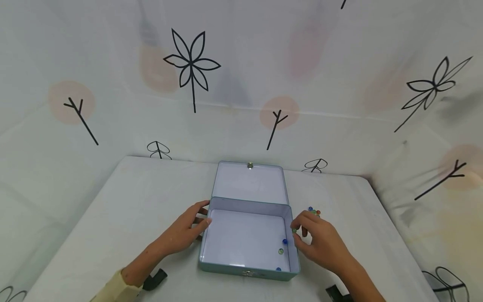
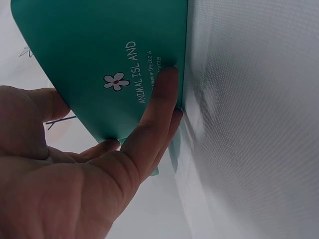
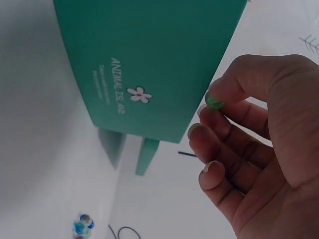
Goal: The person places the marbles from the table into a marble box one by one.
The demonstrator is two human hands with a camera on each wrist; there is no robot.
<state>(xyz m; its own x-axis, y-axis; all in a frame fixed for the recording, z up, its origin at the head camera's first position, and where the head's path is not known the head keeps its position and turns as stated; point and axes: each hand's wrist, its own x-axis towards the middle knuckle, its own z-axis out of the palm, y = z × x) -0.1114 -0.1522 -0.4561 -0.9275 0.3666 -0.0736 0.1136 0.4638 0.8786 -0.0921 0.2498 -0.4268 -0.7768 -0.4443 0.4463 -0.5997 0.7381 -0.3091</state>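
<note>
A green tin box (image 1: pixel 245 270) stands with its lid (image 1: pixel 249 182) folded back on the table. My left hand (image 1: pixel 181 233) holds its left side, thumb at the rim and fingers against the outer wall, which reads "ANIMAL ISLAND" in the left wrist view. Over the right rim, my right hand (image 1: pixel 320 241) pinches a green marble (image 3: pixel 215 102) between thumb and index finger; the other fingers curl loosely. Inside the box, along its right side, lie a blue marble (image 1: pixel 284 241), a yellow-green marble (image 1: pixel 281 251) and a second blue marble (image 1: pixel 278 269).
Several loose marbles (image 1: pixel 310 208) sit on the table right of the box, partly hidden behind my right hand. The white-covered table (image 1: pixel 151 188) meets a patterned cloth wall (image 1: pixel 234 75) at the back. Black straps (image 1: pixel 154 279) show near both wrists.
</note>
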